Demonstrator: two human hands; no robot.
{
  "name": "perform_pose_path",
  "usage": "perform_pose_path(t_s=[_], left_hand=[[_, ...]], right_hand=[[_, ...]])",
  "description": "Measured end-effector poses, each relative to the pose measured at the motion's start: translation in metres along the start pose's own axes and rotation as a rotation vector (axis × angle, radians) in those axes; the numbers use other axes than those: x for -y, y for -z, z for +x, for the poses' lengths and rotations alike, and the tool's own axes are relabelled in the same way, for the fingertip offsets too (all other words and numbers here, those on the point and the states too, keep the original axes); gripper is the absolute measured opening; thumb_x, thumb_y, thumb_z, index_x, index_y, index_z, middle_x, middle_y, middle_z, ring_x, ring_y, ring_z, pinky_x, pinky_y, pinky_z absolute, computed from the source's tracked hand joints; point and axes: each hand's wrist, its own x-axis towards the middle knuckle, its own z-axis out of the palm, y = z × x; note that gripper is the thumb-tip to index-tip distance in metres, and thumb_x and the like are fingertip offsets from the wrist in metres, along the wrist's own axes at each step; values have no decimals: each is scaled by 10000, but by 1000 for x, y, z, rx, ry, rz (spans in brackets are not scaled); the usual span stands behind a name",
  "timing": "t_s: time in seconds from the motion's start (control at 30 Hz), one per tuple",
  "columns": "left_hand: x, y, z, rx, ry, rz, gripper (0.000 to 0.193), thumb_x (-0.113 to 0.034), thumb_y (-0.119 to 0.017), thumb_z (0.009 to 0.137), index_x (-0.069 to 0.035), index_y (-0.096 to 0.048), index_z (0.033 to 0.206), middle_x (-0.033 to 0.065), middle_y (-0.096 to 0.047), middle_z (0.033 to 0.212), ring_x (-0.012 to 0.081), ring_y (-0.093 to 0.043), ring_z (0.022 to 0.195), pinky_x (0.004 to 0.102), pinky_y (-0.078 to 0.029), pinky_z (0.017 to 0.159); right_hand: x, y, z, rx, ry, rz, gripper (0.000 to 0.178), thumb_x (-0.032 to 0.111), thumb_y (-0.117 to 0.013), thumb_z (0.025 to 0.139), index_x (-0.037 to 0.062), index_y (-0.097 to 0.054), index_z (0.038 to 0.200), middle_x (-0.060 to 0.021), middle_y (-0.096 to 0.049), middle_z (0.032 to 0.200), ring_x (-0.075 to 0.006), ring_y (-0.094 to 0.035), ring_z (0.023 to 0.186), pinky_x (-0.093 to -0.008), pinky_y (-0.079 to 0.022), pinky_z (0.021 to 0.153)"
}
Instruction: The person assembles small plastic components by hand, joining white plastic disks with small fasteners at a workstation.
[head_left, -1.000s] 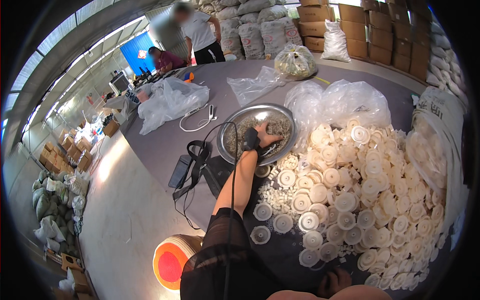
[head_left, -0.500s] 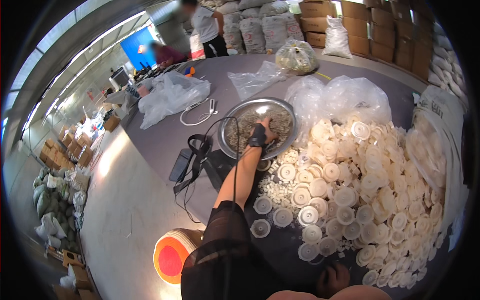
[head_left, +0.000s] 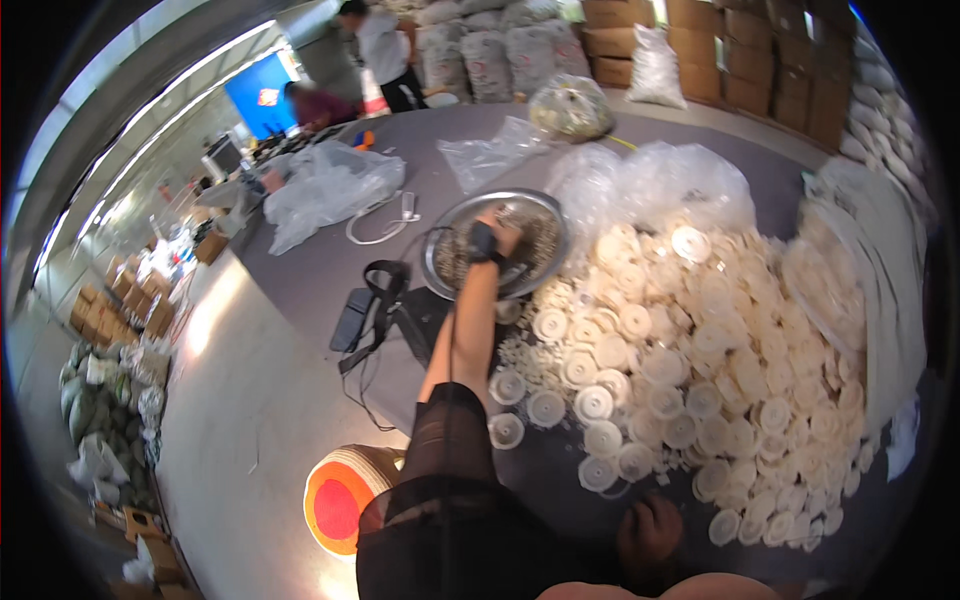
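My left hand [head_left: 505, 235], with a black band round the wrist, is down in a round metal bowl [head_left: 563, 255] of small grey-brown pieces, too small to name. Motion blurs its fingers, and their tips are partly hidden among the pieces. At the lower right, in shadow by the table's near edge, my right hand [head_left: 650, 530] lies with fingers curled; whatever they may hold is hidden. Between the bowl and that hand spreads a big heap of cream-white plastic discs [head_left: 740, 370] with round centres. Small white bits [head_left: 525, 360] lie scattered along the heap's left side.
Left of the bowl are a black strap [head_left: 385, 290], a dark phone-like slab [head_left: 350, 320] and a white cable [head_left: 375, 225]. Clear plastic bags [head_left: 335, 185] lie on the grey table. A red-orange stool [head_left: 340, 505] stands below left. Two people are at the far side.
My view has shifted, so the table things sit further left and slightly higher. My left hand has moved within the bowl toward its far left part. My right hand stays near the table edge.
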Motion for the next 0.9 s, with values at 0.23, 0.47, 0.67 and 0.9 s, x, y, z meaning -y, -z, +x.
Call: perform_pose_path(t_s=[0.23,0.47,0.67,0.9], left_hand=[[10,20,21,-89,159,-363,553,-130,-714,563,-61,-596,1099,86,-642,920,183,-601,810,304,-488,745],[-82,53,-62,446,115,-882,420,44,-642,710,12,-540,1115,98,-619,965,179,-604,835,279,-501,729],[-131,39,-137,747,113,-859,475,58,-646,693,-28,-536,1146,67,-578,1086,143,-568,927,264,-474,804],[-168,14,-178,875,-85,-806,508,10,-673,644,-24,-544,1133,45,-589,1038,112,-549,911,253,-433,836]], right_hand=[[12,11,15,18,-59,15,204,80,-656,654,63,-594,848,-104,-582,961,-303,-554,890,-405,-440,733],[0,9,15,-18,-36,32,220,108,-668,647,79,-605,856,-73,-586,967,-255,-561,913,-373,-440,708],[-7,5,9,-4,-45,30,191,133,-643,694,83,-599,873,-64,-570,1010,-231,-542,966,-353,-426,752],[-4,9,1,-37,-9,69,195,127,-633,703,68,-592,885,-78,-564,1023,-238,-540,973,-353,-426,756]])
